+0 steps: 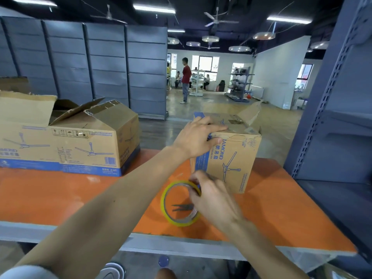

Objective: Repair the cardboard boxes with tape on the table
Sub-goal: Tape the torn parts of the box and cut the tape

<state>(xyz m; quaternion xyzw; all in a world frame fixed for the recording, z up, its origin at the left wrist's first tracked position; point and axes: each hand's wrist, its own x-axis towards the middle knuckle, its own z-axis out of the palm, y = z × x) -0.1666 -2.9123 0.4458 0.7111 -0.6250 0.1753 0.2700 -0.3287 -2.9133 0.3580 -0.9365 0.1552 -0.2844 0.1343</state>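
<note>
So this is the setup bit of taping the small box (233, 158), which stands on end at the far right of the orange table (60, 198). The left hand (198, 135) lies over its top near corner, fingers flat and spread on the lid, thumb down on the front face, so it's bracing the box rather than gripping it. The right hand (213, 198) pinches the far rim of the tape roll (167, 200) just in front of the box. Looks to me like it's hunting for the loose end, though it's too blurry to tell if any tape is peeled yet.

Next move, I'd guess: pull a strip free and lay it over the top seam. Scissors (181, 207) lie on the table under the roll. The big box (80, 141) on the left sits with its flaps open and ragged, so that one's not fixed yet.
</note>
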